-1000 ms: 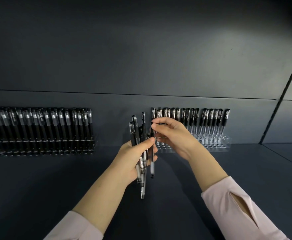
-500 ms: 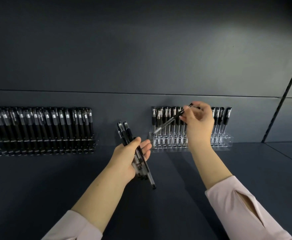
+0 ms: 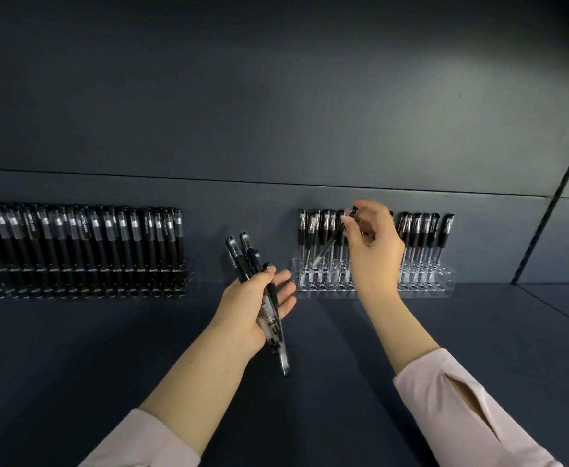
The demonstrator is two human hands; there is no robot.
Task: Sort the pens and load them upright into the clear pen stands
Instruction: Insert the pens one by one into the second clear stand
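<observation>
Pen (image 3: 328, 246) pinched aslant in right grip (image 3: 374, 244) at 3 o'clock, tip lowered at clear stand (image 3: 439, 281); pen bundle (image 3: 239, 254) clasped by left grip (image 3: 249, 308) at 6 o'clock.

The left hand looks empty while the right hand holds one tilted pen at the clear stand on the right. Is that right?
No: the head view shows the left hand gripping a bundle of pens. The right hand does hold one tilted pen at that clear stand.

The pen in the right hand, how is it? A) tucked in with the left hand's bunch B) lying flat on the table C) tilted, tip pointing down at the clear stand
C: the right hand pinches the pen near its cap, and it slants down toward the clear stand.
</observation>
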